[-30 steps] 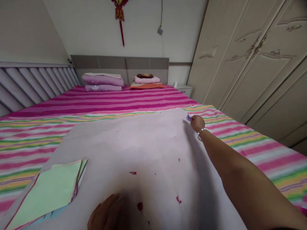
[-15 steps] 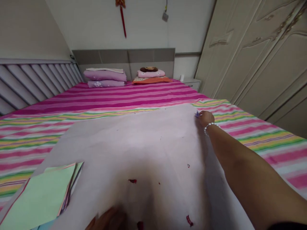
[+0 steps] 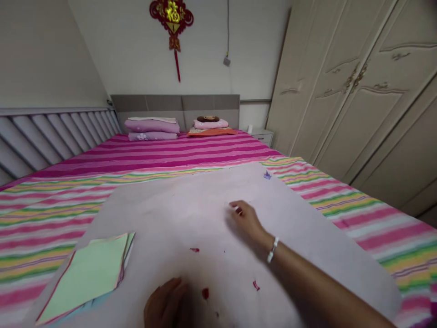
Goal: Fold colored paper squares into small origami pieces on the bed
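Right hand [image 3: 244, 218] loosely curled, seemingly empty, over pale sheet [image 3: 180, 200]; left hand [image 3: 167, 303] near, grip unclear; purple folded paper [image 3: 267, 176] far right, likely set out of hands' way

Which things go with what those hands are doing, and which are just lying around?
Probably in use:
little purple piece
stack of colored paper
big pale sheet underneath

Probably just lying around:
small red bits
purple bedding pile

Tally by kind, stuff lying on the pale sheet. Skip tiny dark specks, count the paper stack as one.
Paper stack, light green on top: 1
Small purple piece: 1
Red scraps: 3
Total: 5
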### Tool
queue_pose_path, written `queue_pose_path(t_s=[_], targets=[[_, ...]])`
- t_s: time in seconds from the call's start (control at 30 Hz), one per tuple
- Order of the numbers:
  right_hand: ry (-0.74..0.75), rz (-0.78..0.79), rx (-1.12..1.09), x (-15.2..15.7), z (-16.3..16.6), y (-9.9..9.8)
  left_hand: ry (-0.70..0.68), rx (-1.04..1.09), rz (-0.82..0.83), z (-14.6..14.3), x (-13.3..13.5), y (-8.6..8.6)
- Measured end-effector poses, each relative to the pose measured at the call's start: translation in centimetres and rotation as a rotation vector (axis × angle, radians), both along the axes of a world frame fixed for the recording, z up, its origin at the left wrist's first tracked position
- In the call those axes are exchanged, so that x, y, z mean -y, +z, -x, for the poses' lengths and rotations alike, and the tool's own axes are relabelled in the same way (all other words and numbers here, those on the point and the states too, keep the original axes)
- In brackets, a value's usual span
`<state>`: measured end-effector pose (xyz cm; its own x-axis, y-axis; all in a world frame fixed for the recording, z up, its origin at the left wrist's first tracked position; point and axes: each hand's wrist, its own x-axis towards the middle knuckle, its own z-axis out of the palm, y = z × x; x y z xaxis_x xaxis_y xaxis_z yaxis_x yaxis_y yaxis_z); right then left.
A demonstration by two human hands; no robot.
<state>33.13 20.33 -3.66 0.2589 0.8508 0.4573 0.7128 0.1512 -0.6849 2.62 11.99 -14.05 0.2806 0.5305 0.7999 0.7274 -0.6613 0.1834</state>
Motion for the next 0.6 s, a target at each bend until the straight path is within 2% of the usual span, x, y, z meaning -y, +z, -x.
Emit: queue_pose_path(t_s=[0.07, 0.13, 0.23, 0.4, 0.6], targets=[[0.158, -0.030, -0.032, 3.7, 5.5, -0.9, -0.007, -0.004, 0.067, -0.1, 0.4, 0.8], [0.365, -0.092, -0.159, 7.2, 10.3, -1.5, 0.022, 0.060, 0.132, 0.0, 1.1, 1.6], [0.411, -0.085, -0.242, 10.9, 15.0, -2.3, 0.043, 0.151, 0.178, 0.9, 1.9, 2.7], [0.419, -0.106, -0.098, 13.1, 18.4, -3.7, 0.111, 0.254, 0.299, 5.9, 1.8, 4.9], [0.407, -0.208, 0.070, 13.4, 19.8, -5.6, 0.102, 0.210, 0.405, 13.0, -1.5, 7.6]])
